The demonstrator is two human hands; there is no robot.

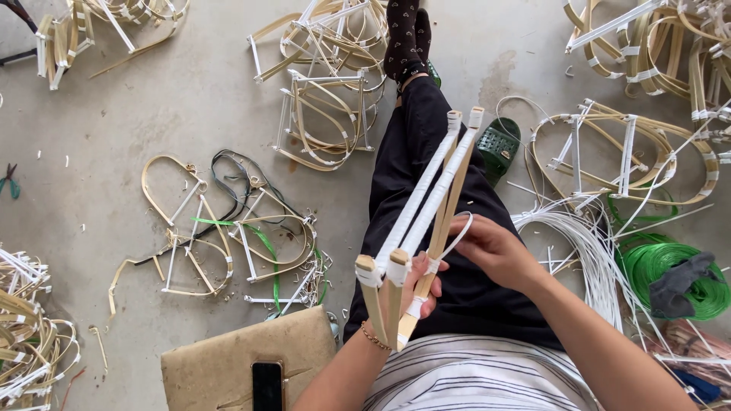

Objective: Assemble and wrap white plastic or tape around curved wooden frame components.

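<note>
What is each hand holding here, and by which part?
The left hand grips the bundle of bamboo sticks near its lower end. The right hand pinches the white strip being wound around one stick, close to the bundle.

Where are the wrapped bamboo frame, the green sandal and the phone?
wrapped bamboo frame (426,199), head view, on a white-wrapped stick at mid length.
green sandal (499,144), head view, on its perforated upper.
phone (267,386), head view, on the middle of its dark screen.

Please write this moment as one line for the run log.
left hand: grips bamboo frame | right hand: pulls white strip around frame | nearby: white strip bundle, green coil
</note>
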